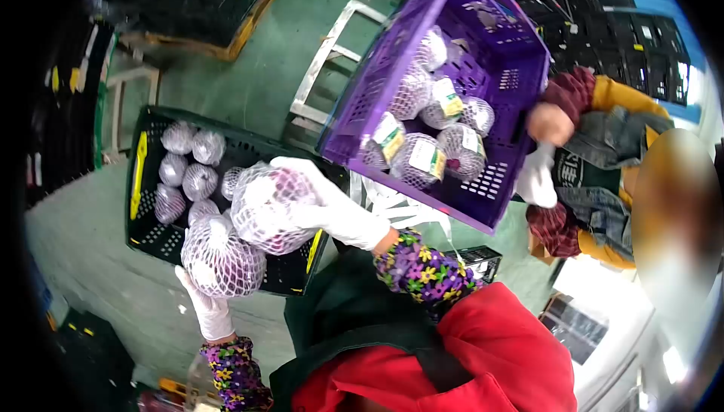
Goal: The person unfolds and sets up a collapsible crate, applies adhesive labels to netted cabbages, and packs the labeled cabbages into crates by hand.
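My left hand [205,308], in a white glove, is closed around the lower side of a round red cabbage [224,260] in a white foam net. In my right hand [332,205], also gloved, is another netted red cabbage [271,208]; the fingers wrap over its top and side. Both cabbages are above a black crate [286,282] with yellow strips, nearly touching each other. Inside that crate lie several smaller purple heads [200,182] in clear wrap, partly hidden by the cabbages I hold.
A tilted purple crate [498,212] at the upper right holds several netted, labelled cabbages [418,159]. A co-worker [603,163] with a white glove stands beside it. A white metal frame [305,88], a pallet [226,46] and stacked black crates [633,50] stand around.
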### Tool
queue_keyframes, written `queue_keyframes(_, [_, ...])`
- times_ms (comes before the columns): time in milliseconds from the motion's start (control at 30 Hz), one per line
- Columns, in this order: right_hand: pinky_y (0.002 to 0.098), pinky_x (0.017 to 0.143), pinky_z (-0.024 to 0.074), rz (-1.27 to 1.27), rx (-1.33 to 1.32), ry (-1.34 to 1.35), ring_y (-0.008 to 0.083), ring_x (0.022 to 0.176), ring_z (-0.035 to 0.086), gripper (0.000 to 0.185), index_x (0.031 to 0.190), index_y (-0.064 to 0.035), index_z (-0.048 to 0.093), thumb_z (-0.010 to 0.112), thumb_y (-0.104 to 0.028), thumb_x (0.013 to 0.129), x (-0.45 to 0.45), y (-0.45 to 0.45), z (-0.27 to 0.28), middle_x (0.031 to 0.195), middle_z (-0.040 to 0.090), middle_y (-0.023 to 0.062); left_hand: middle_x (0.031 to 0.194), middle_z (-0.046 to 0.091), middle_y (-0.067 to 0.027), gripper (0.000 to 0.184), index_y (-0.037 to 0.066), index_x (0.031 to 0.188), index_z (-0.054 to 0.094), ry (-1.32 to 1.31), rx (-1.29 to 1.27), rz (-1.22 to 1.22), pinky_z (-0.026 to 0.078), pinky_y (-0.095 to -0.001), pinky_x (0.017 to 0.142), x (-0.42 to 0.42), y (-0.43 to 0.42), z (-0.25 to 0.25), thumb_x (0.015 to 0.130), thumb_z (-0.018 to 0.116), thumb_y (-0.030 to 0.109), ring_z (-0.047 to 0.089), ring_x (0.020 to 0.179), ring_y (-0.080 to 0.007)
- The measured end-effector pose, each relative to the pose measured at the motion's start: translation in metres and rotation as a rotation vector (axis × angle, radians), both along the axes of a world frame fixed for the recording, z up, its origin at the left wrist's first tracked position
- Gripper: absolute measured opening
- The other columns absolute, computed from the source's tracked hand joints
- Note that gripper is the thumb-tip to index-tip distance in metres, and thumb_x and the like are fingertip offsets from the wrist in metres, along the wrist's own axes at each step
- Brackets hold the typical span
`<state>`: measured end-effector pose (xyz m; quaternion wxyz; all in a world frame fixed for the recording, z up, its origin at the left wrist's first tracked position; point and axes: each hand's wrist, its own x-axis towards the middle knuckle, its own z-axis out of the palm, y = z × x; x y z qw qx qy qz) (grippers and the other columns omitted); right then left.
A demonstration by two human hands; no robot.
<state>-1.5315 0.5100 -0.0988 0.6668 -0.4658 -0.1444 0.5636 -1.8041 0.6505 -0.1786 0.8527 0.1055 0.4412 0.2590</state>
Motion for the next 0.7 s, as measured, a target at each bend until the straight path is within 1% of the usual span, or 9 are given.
queue_keyframes(67, [0.0337, 0.106, 0.0333, -0.143, 0.077, 0.051, 0.0184, 0.125, 0.042, 0.087, 0.141, -0.0069, 0.030, 0.078, -0.031, 0.073, 0.022, -0.016, 0.049, 0.133, 0.043, 0.0083, 0.143, 0.040, -0.0109, 0.073, 0.013, 0.144, 0.030, 0.010, -0.002, -0.009, 0.038, -0.0499, 0.105, 0.042, 0.000, 0.060, 0.091, 0.040, 0.062, 0.044, 0.126, -0.0305])
queue_keyframes(100, [0.0345, 0.106, 0.0327, -0.182, 0.088, 0.044, 0.0196, 0.125, 0.042, 0.092, 0.141, -0.0069, 0.029, 0.080, -0.035, 0.070, 0.036, -0.024, 0.071, 0.133, 0.043, 0.0089, 0.139, 0.043, -0.0118, 0.068, 0.011, 0.142, 0.032, -0.040, -0.015, -0.003, 0.040, -0.0485, 0.103, 0.064, -0.003, 0.080, 0.091, 0.046, 0.054, 0.047, 0.123, -0.0301])
queue_keyframes(200, [0.0354, 0.107, 0.0318, -0.343, 0.150, 0.010, 0.0208, 0.126, 0.041, 0.098, 0.141, -0.0059, 0.028, 0.081, -0.039, 0.066, 0.073, -0.057, 0.129, 0.134, 0.042, 0.0097, 0.142, 0.042, -0.0098, 0.070, 0.015, 0.142, 0.035, 0.291, 0.689, -0.281, 0.038, -0.0505, 0.105, 0.126, -0.019, 0.092, 0.091, 0.038, 0.061, 0.043, 0.127, -0.0306])
queue_keyframes(233, [0.0355, 0.107, 0.0318, -0.379, 0.193, 0.021, 0.0215, 0.127, 0.040, 0.098, 0.141, -0.0060, 0.027, 0.081, -0.037, 0.066, 0.086, -0.068, 0.141, 0.135, 0.040, 0.0106, 0.142, 0.042, -0.0094, 0.069, 0.015, 0.142, 0.036, 0.240, 0.704, -0.300, 0.038, -0.0508, 0.105, 0.151, -0.020, 0.103, 0.090, 0.038, 0.061, 0.043, 0.128, -0.0306])
queue_keyframes(300, [0.0356, 0.108, 0.0312, -0.452, 0.199, 0.057, 0.0219, 0.128, 0.040, 0.098, 0.141, -0.0056, 0.026, 0.080, -0.034, 0.065, 0.114, -0.090, 0.158, 0.136, 0.040, 0.0107, 0.141, 0.042, -0.0090, 0.069, 0.016, 0.141, 0.036, 0.032, 0.566, -0.277, 0.038, -0.0513, 0.104, 0.201, -0.026, 0.136, 0.089, 0.041, 0.061, 0.043, 0.127, -0.0305])
queue_keyframes(433, [0.0350, 0.106, 0.0353, -0.583, 0.122, -0.262, 0.0208, 0.126, 0.042, 0.088, 0.140, -0.0049, 0.029, 0.076, -0.019, 0.067, 0.174, -0.114, 0.160, 0.134, 0.042, 0.0096, 0.138, 0.044, -0.0093, 0.069, 0.017, 0.139, 0.039, -0.335, 0.113, -0.171, 0.042, -0.0525, 0.102, 0.298, -0.040, 0.197, 0.085, 0.051, 0.059, 0.046, 0.125, -0.0302])
queue_keyframes(567, [0.0329, 0.101, 0.0408, -0.709, 0.140, -0.222, 0.0193, 0.120, 0.047, 0.079, 0.138, -0.0060, 0.033, 0.072, -0.014, 0.070, 0.226, -0.124, 0.158, 0.130, 0.046, 0.0087, 0.136, 0.047, -0.0090, 0.067, 0.018, 0.137, 0.042, -0.479, 0.164, -0.231, 0.041, -0.0558, 0.102, 0.366, -0.049, 0.212, 0.084, 0.055, 0.057, 0.046, 0.124, -0.0298])
queue_keyframes(600, [0.0329, 0.099, 0.0430, -0.718, 0.167, -0.322, 0.0198, 0.120, 0.047, 0.076, 0.137, -0.0056, 0.033, 0.071, -0.013, 0.071, 0.244, -0.130, 0.141, 0.130, 0.046, 0.0092, 0.146, 0.036, -0.0077, 0.071, 0.023, 0.142, 0.036, -0.453, 0.171, -0.213, 0.027, -0.0609, 0.108, 0.379, -0.056, 0.218, 0.083, 0.057, 0.056, 0.035, 0.133, -0.0323])
queue_keyframes(700, [0.0307, 0.093, 0.0459, -0.772, -0.031, -0.578, 0.0183, 0.109, 0.053, 0.067, 0.132, -0.0044, 0.038, 0.071, -0.014, 0.075, 0.286, -0.145, 0.130, 0.122, 0.051, 0.0112, 0.142, 0.038, -0.0121, 0.089, 0.021, 0.143, 0.032, -0.435, 0.307, -0.393, 0.032, -0.0613, 0.105, 0.417, -0.071, 0.232, 0.071, 0.068, 0.060, 0.035, 0.132, -0.0343])
